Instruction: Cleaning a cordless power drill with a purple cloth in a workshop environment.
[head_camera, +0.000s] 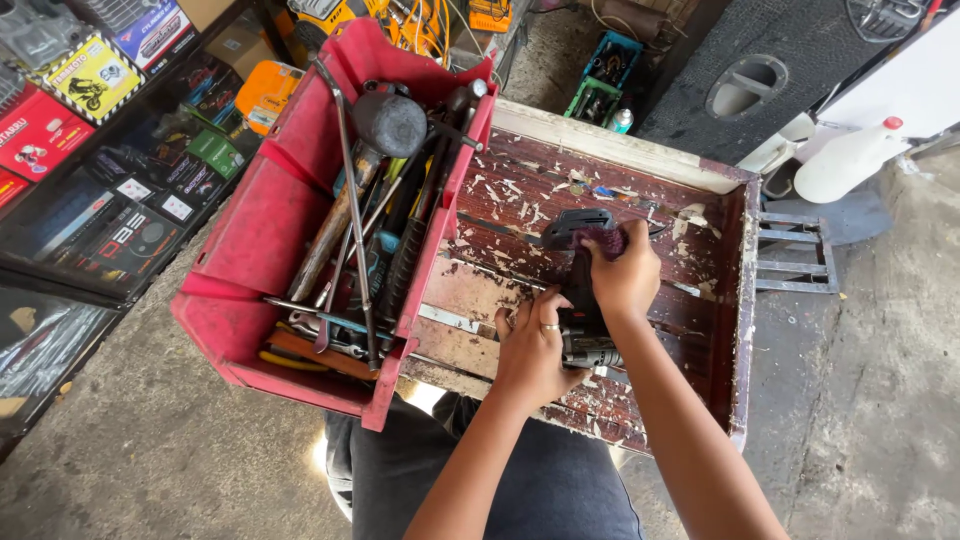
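Both hands are gripping the dark, handheld power tool lying on the worn red-brown wooden crate: left hand is closing round the metal end, right hand is wrapping the body. Looks like I'm fiddling with its chuck, hard to tell. Red plastic toolbox is sitting alongside.

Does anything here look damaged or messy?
Yes. The wooden crate under the hands is badly worn: its dark red paint is flaking off in pale patches. The red toolbox beside it is a jumble of tools piled crosswise, with a hammer sticking out. Both hands grip a dark part.
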